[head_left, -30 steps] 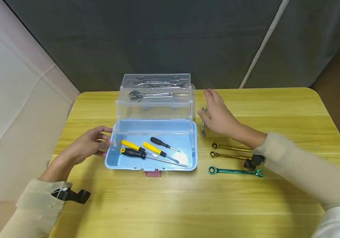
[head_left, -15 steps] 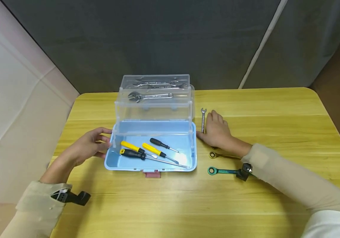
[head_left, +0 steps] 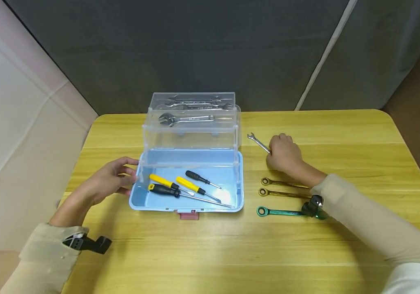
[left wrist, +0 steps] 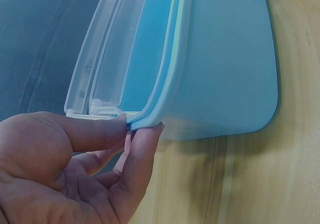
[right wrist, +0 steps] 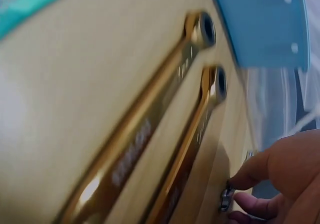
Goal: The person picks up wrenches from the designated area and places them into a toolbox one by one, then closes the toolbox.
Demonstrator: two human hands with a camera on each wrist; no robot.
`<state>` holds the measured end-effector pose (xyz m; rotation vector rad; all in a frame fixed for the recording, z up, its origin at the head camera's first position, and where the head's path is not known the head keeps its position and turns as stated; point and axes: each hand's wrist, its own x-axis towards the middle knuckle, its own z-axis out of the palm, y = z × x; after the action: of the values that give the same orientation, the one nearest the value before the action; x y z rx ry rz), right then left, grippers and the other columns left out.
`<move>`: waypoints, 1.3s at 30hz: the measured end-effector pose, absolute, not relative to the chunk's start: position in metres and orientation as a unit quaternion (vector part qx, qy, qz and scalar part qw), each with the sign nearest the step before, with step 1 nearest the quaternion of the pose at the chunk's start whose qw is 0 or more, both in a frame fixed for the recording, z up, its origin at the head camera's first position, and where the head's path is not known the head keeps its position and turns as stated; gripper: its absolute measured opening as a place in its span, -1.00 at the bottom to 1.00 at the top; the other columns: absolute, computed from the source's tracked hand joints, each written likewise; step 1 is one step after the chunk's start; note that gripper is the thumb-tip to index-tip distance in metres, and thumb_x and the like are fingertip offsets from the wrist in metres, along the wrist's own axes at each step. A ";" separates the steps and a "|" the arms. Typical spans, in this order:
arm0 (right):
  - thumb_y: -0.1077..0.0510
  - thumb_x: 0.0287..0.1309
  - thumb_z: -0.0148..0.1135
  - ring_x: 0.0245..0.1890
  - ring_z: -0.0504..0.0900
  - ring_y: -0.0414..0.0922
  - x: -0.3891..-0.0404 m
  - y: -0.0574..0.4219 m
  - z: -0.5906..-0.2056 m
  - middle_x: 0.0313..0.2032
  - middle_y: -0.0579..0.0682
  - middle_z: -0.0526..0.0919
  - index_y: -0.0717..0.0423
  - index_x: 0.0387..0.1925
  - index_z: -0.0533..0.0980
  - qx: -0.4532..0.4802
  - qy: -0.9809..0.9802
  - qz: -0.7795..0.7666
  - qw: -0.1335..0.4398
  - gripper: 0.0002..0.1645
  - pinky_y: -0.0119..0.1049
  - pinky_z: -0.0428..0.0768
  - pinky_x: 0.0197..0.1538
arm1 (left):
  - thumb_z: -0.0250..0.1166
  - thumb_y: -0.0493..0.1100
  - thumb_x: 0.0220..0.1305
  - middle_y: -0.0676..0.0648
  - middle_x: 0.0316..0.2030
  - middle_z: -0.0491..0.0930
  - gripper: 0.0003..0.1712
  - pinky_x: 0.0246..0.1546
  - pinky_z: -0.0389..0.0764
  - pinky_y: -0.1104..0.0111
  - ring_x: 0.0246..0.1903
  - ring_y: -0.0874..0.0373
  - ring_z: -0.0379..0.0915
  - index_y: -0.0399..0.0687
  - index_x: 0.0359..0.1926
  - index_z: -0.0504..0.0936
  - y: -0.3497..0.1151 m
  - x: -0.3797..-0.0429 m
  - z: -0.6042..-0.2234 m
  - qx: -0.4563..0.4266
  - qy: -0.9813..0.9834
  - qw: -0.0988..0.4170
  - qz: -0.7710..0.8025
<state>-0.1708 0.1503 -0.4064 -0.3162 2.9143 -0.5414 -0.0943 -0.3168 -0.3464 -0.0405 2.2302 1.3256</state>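
Observation:
In the head view, my left hand (head_left: 108,179) is at the left side of the light blue toolbox (head_left: 210,210). The left wrist view shows its thumb and fingers pinching the box rim (left wrist: 172,79). My right hand (head_left: 286,155) pinches a small silver wrench (head_left: 258,142) right of the box. One open-ended jaw of this wrench sticks out toward the back left, while the hand covers its other end. In the right wrist view, a shiny end of the wrench (right wrist: 226,198) shows between thumb and fingers.
Several screwdrivers (head_left: 191,184) lie inside the box. Its clear tiered trays (head_left: 191,136) are raised, with an adjustable wrench (head_left: 195,119) and other silver wrenches above. Two gold ratchet wrenches (head_left: 283,194) and a green one (head_left: 285,212) lie on the table at right, partly under the right forearm.
My right hand has come down onto the small silver wrench, pinched it and shifted right. The wrench has swung from upright in view to slanting. My left hand has stayed put.

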 end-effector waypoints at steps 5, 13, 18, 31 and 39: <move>0.15 0.40 0.16 -0.21 0.51 0.15 -0.179 0.160 -0.407 -0.22 0.22 0.56 0.29 -0.18 0.64 -0.082 0.975 -0.182 0.101 -0.74 0.00 0.56 -0.27 | 0.09 -0.43 0.48 -0.30 -0.01 0.43 -0.41 -0.28 0.73 0.29 -0.25 0.09 0.59 -0.42 0.44 0.13 -0.316 -0.094 -0.346 -0.016 0.829 0.270 0.490; 0.11 0.48 0.14 -0.59 0.37 -0.12 -0.189 0.166 -0.402 -0.44 0.08 0.62 0.25 -0.34 0.69 -0.078 0.960 -0.199 0.181 -0.65 -0.31 0.33 -0.52 | 0.09 -0.43 0.49 -0.31 0.00 0.43 -0.41 -0.27 0.73 0.28 -0.23 0.08 0.59 -0.42 0.44 0.13 -0.316 -0.095 -0.346 -0.017 0.828 0.271 0.490; 0.14 0.52 0.03 -0.61 0.26 -0.14 -0.190 0.170 -0.398 -0.55 -0.01 0.44 0.16 -0.50 0.45 -0.080 0.948 -0.233 0.201 -0.61 -0.30 0.27 -0.49 | 0.08 -0.43 0.48 -0.32 0.02 0.42 -0.41 -0.26 0.73 0.28 -0.23 0.07 0.59 -0.41 0.44 0.13 -0.316 -0.094 -0.346 -0.018 0.828 0.273 0.489; 0.17 0.44 0.14 -0.26 0.45 0.02 -0.189 0.187 -0.395 0.01 0.25 0.52 0.30 0.29 0.39 -0.044 0.900 -0.408 0.144 -0.52 -0.21 0.46 -0.26 | 0.09 -0.43 0.48 -0.31 0.01 0.42 -0.41 -0.27 0.73 0.28 -0.23 0.05 0.58 -0.41 0.44 0.14 -0.317 -0.094 -0.345 -0.019 0.830 0.271 0.487; 0.19 0.55 -0.01 -0.34 0.39 -0.05 -0.187 0.193 -0.404 -0.04 0.24 0.53 0.25 0.31 0.48 -0.026 0.872 -0.476 0.109 -0.58 -0.34 0.38 -0.38 | 0.09 -0.38 0.46 -0.28 -0.07 0.41 -0.44 -0.27 0.75 0.21 -0.21 0.02 0.55 -0.42 0.39 0.17 -0.311 -0.097 -0.343 -0.014 0.847 0.262 0.462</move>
<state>-0.1868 0.1935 -0.4043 -0.0760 2.5649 -1.4001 -0.0969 -0.3113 -0.3431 -0.0387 2.2924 1.2500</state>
